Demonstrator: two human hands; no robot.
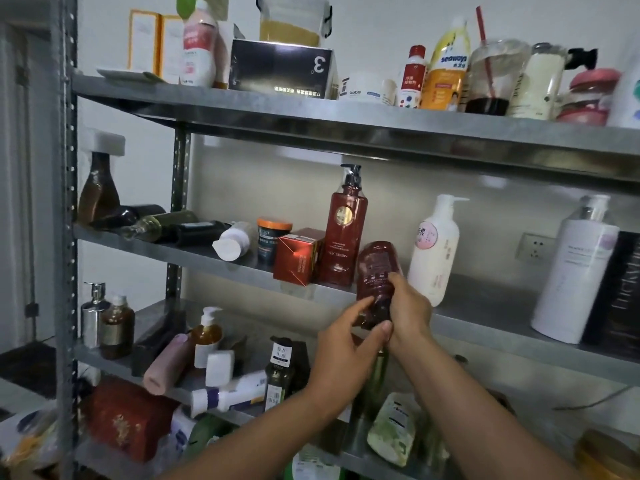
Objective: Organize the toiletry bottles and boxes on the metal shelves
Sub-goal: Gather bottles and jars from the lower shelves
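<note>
- Both bare forearms stretch upward and forward, the hands meeting close together.
- Left hand [346, 344] pinches the dark red bottle [375, 271] between thumb and fingers.
- Right hand [410, 306] curls round its side.

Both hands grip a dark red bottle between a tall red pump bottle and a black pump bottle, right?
No: the head view shows the second pump bottle white, not black; left hand and right hand grip the dark red bottle.

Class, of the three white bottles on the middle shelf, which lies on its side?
The small white bottle beside the orange-lidded jar; the white pump bottle and the large pale bottle stand upright.
</note>
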